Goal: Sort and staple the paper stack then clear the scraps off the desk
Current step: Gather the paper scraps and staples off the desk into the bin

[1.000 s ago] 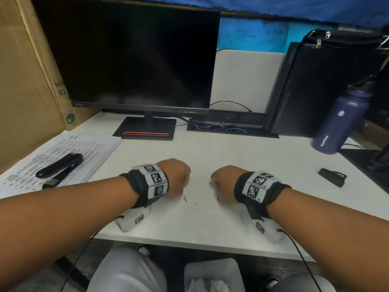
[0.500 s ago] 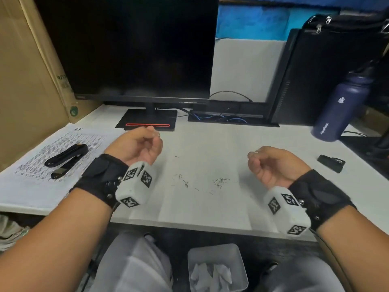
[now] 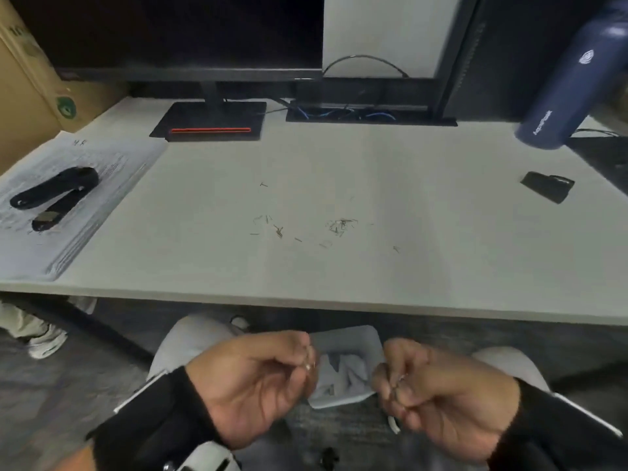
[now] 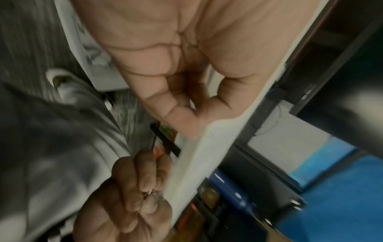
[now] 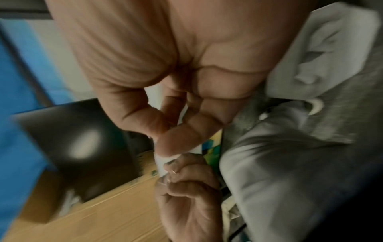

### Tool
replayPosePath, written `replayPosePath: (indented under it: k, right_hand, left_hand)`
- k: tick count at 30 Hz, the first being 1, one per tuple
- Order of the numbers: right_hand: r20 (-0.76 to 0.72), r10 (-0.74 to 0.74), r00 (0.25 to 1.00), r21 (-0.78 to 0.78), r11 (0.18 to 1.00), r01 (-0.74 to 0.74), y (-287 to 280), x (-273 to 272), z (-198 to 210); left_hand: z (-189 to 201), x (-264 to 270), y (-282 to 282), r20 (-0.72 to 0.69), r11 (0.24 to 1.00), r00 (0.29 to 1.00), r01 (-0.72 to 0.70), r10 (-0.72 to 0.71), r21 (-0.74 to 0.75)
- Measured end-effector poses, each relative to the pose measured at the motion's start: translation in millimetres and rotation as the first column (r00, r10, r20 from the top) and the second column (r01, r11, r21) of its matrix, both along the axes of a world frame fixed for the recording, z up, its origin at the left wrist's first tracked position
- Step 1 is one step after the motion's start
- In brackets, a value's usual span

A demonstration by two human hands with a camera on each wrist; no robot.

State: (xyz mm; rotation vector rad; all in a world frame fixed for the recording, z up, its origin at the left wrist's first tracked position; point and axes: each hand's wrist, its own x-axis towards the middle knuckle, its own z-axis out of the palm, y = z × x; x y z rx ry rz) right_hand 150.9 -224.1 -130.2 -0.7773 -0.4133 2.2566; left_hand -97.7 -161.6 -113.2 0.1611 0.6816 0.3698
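Both hands are held below the front edge of the desk (image 3: 339, 266), over the person's lap. The left hand (image 3: 251, 379) has its fingers (image 3: 302, 348) curled inward, thumb and forefinger tips pinched together on something tiny and glinting, apparently a bit of staple (too small and blurred to be sure). The right hand (image 3: 441, 396) is curled the same way, its fingers (image 3: 390, 379) pinching a small metallic sliver. Between and below the two hands sits a pale bin (image 3: 353, 338) on the floor, with crumpled paper inside.

On the desk, a scatter of staple scraps (image 3: 339, 224) lies near the middle, with a second loose cluster just to its left and a few stray bits around. The paper stack (image 3: 68, 205) rests at the desk's left end, reaching the front edge, and a black stapler (image 3: 56, 190) lies on top of it.

Farther back stands a dark monitor (image 3: 170, 35) on a base with a red stripe. A navy water bottle (image 3: 571, 86) stands at the right rear, and a small black object (image 3: 547, 185) lies near it toward the right edge. A cardboard box (image 3: 23, 96) stands against the left side.
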Motion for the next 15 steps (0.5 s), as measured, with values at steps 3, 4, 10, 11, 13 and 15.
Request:
replayPosePath:
  k: [3,4,10,11,13,15]
  right_hand:
    - [0.159,0.0,0.987,-0.165,0.986,0.027,5.0,-9.8,-46.8]
    - [0.214,-0.004,0.977,-0.22,0.974,0.053,11.3,-12.2,-65.1]
    - [0.499,-0.163,0.851,-0.315,0.881,0.353,70.9,-9.9,-161.0]
    - [0.531,-0.178,0.828,-0.308,0.87,0.385,78.2,-8.8,-173.8]
    - [0.566,-0.198,0.801,-0.302,0.854,0.424,91.7,-8.5,-194.6]
    - [0.649,-0.161,0.744,-0.333,0.819,0.468,97.5,-4.4,-211.1]
  left_hand:
    - [-45.0,10.1,13.1,-0.211,1.0,0.977,0.008,-0.008,0.001]
    - [-65.8,13.2,21.1,-0.302,1.0,0.953,-0.002,0.003,0.003]
    - [-180.2,40.0,64.1,-0.641,0.994,0.761,-0.112,0.097,0.017]
    - [-196.5,44.6,69.2,-0.648,0.997,0.758,-0.068,0.069,0.026]
    - [-220.4,55.9,79.3,-0.65,0.999,0.76,0.017,0.019,0.049]
    - [-244.8,63.8,87.4,-0.687,0.987,0.726,0.134,-0.039,0.086]
